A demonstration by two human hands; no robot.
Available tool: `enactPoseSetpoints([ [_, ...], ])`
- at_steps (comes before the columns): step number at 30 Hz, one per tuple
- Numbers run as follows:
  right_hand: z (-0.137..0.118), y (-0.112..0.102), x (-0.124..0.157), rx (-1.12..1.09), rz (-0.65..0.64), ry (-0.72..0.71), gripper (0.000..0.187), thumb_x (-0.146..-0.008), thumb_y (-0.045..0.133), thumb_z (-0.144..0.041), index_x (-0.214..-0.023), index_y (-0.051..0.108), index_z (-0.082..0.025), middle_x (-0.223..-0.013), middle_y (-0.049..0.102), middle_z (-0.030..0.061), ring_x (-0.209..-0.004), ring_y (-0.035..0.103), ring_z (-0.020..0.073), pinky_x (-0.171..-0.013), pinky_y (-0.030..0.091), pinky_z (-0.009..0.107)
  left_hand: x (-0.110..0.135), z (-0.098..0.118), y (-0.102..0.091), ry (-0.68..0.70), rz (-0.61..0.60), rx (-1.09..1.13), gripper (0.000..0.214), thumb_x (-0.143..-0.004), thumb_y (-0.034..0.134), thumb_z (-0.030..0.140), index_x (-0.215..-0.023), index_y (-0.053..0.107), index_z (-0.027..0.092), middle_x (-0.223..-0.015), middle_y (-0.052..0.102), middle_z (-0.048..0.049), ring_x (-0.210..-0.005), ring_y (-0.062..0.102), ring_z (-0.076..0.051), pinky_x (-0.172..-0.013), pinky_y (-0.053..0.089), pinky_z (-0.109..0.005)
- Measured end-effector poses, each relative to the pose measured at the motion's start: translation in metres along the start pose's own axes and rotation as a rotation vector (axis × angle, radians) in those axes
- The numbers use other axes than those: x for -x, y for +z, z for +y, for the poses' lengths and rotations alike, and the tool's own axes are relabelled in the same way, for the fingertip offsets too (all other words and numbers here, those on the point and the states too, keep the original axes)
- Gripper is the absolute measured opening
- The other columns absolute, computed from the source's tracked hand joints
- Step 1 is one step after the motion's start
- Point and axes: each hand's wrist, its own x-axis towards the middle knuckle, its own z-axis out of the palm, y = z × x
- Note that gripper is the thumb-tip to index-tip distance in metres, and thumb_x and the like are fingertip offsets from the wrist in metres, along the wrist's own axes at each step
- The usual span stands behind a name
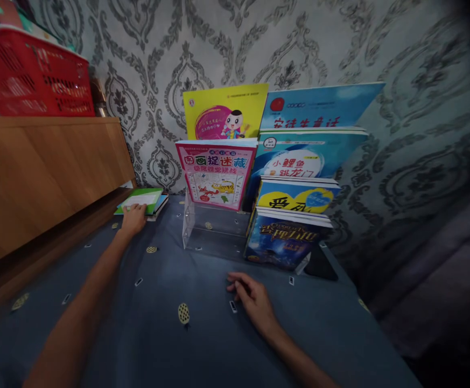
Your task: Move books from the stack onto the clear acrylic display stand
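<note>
My left hand (134,218) reaches far forward, its fingers on the near edge of a green book (146,198) with a pale panel on its cover. That book tops a small pile of books (161,207) beside the wooden cabinet; my thumb is hard to make out. My right hand (253,299) hovers low over the cloth, fingers loosely apart and holding nothing. Ahead of it stands a clear stepped book rack (188,221). A pink picture book (218,175) and a yellow book (226,108) fill its left side. Dark blue books (281,242) stand in front on the right.
Behind the dark blue books rise a yellow-and-blue book (299,195), a teal book (311,156) and a large blue book (323,102). The wooden cabinet (53,178) with a red basket (33,73) borders the left. A dark flat object (321,265) lies right of the rack.
</note>
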Motion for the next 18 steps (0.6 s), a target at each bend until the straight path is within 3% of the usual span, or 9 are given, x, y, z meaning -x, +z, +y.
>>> enactPoseSetpoints([
  [5,-0.001,-0.001,0.001,-0.013,0.005,-0.006,0.040,-0.085,0.059,-0.050,-0.100,0.076,-0.017,-0.082,0.078,0.0103,-0.063,0.070,0.0196,-0.058,0.057,0.032,0.000,0.000,-0.007,0.040,-0.016,-0.032,0.045,-0.091,0.033,0.008,-0.124,0.064,0.012,-0.126,0.067,-0.0229,-0.123,0.057,-0.035,-0.107,0.032,-0.056],
  [9,-0.003,-0.001,0.001,0.010,-0.002,-0.011,0.037,-0.085,0.058,-0.046,-0.100,0.077,-0.018,-0.077,0.077,0.0087,-0.058,0.067,0.0186,-0.058,0.057,0.032,0.007,0.008,-0.013,0.057,-0.021,-0.061,0.045,-0.089,0.035,0.006,-0.121,0.066,0.010,-0.122,0.067,-0.0249,-0.118,0.061,-0.036,-0.105,0.033,-0.054],
  [18,0.005,0.001,0.000,0.005,-0.002,-0.035,0.036,-0.086,0.057,-0.045,-0.096,0.077,-0.018,-0.076,0.075,0.0092,-0.060,0.067,0.0193,-0.058,0.056,0.032,0.051,0.028,-0.036,0.125,-0.070,-0.148,0.043,-0.091,0.035,0.006,-0.120,0.067,0.012,-0.123,0.067,-0.0229,-0.116,0.063,-0.036,-0.107,0.032,-0.055],
])
